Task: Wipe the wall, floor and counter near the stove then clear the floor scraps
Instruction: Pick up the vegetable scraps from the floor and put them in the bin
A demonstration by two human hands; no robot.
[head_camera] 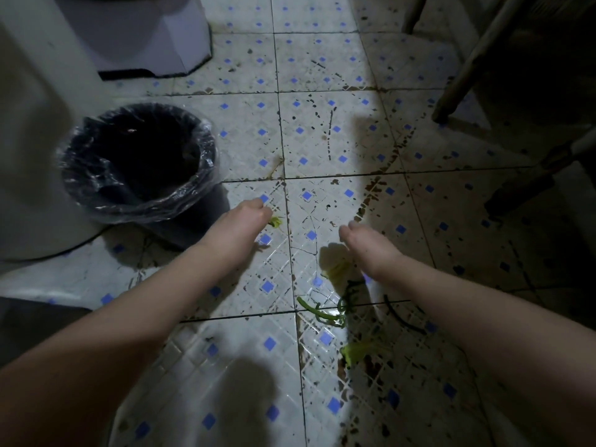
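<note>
Now on scrap-clearing: left hand pinched on a leaf bit, right hand curled, grip unclear. Next, prob drop it in bin w/ liner.

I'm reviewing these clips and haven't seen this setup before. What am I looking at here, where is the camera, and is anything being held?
There is no machine: a person's two bare arms reach down toward a kitchen floor. The single picture comes from a wide-angle camera worn on the head, looking forward and down. The left hand is closed on a small yellow-green scrap beside a black bin lined with a clear bag. The right hand hangs with curled fingers over more scraps; whether it holds anything cannot be told. Green stalks and a leafy piece lie on the stained, blue-dotted tiles. Chair legs stand at the upper right.
</note>
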